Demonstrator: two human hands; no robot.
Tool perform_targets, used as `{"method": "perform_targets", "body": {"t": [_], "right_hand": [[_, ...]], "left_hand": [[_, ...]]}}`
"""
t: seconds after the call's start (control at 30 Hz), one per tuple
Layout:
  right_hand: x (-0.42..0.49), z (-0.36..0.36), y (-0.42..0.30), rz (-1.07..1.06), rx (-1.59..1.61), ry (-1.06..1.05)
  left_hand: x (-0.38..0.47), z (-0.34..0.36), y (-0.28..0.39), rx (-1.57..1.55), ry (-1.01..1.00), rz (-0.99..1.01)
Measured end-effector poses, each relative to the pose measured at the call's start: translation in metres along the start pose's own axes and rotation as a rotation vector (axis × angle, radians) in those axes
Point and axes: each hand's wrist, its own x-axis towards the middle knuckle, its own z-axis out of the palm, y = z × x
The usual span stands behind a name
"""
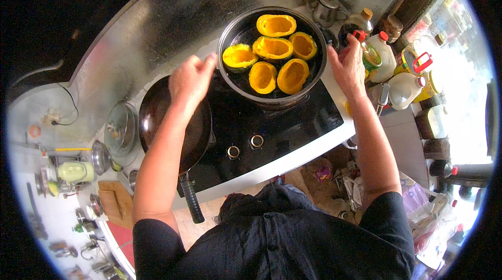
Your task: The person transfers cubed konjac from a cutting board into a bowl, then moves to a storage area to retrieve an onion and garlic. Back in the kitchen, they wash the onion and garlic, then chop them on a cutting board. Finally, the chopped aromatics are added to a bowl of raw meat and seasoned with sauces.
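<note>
A round metal steamer pot (270,99) stands on the black stovetop (235,123), its top uncovered. Several hollowed squash halves (273,47) with yellow-orange flesh and dark green rind lie inside, cut sides up. At the pot's left side, my left hand (193,80) has its fingers curled at the rim, apparently on a handle that it hides. My right hand (348,64) is at the opposite side, thumb near the rim and fingers pointing away; whether it touches the pot is unclear.
A dark wok (157,123) with a black handle (192,201) sits left of the pot, partly under my left forearm. Glass lids (119,131) stand farther left. Plastic jugs (404,89), bottles and a metal kettle (328,9) crowd the right side. A metal backsplash (157,25) rises behind.
</note>
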Motion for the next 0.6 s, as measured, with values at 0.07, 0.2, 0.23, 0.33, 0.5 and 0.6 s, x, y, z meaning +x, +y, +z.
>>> {"method": "perform_targets", "body": {"t": [0.07, 0.2, 0.23, 0.33, 0.5, 0.6], "right_hand": [[0.016, 0.005, 0.012, -0.129, -0.057, -0.018], [0.033, 0.02, 0.006, -0.019, -0.002, -0.156], [0.035, 0.022, 0.016, -0.033, 0.015, -0.137], [0.041, 0.028, 0.025, -0.017, 0.127, -0.096], [0.049, 0.025, 0.015, 0.044, 0.119, -0.117], [0.063, 0.028, 0.016, -0.023, 0.098, -0.142]], "left_hand": [[0.015, 0.008, -0.014, 0.003, 0.216, 0.063], [0.049, 0.038, -0.047, -0.349, 0.029, -0.05], [0.043, 0.04, -0.032, -0.461, -0.032, -0.133], [0.048, 0.054, -0.038, -0.377, 0.055, 0.042], [0.051, 0.055, -0.039, -0.472, -0.037, -0.054], [0.056, 0.049, -0.034, -0.458, -0.126, -0.078]]}}
